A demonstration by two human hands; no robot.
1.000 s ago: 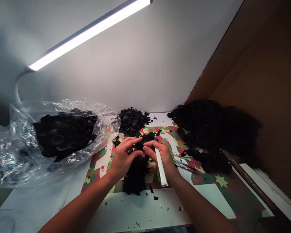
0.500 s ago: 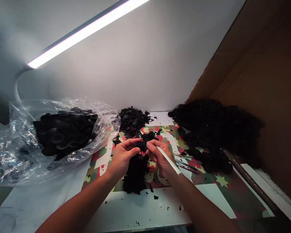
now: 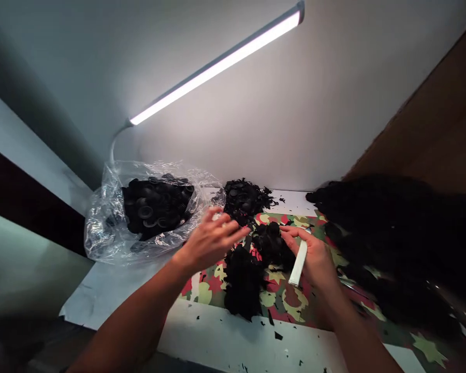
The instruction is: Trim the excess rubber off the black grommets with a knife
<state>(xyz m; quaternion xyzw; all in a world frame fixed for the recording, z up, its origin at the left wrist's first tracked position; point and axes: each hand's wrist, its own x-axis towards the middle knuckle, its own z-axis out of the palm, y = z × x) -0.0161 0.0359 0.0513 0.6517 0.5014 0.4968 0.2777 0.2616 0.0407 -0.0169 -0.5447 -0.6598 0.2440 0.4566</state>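
My left hand [image 3: 213,237] is raised with its fingers spread, over the gap between a clear plastic bag [image 3: 101,233] and the black heaps. Nothing shows in its grasp. My right hand [image 3: 312,254] grips a white, flat-handled tool [image 3: 300,263], whose working end is hidden. Its fingertips are at the edge of a small cluster of black, ribbed round parts [image 3: 274,239]. More black round parts [image 3: 155,204], some ring-shaped, fill the bag. Nearer to me, a dark heap of black pieces [image 3: 243,285] lies between my hands.
A pile of black scraps and discs [image 3: 245,198] stands by the wall. A large black heap [image 3: 380,228] spreads along the right, beside a cardboard panel [image 3: 442,129]. Beneath lie a camouflage-patterned sheet [image 3: 293,304] and a white board [image 3: 205,326]. A lit lamp [image 3: 217,67] hangs above.
The view has swung left. My hands have parted: the left has let go of the black ribbed part and spread its fingers, while the right keeps the white-handled tool.
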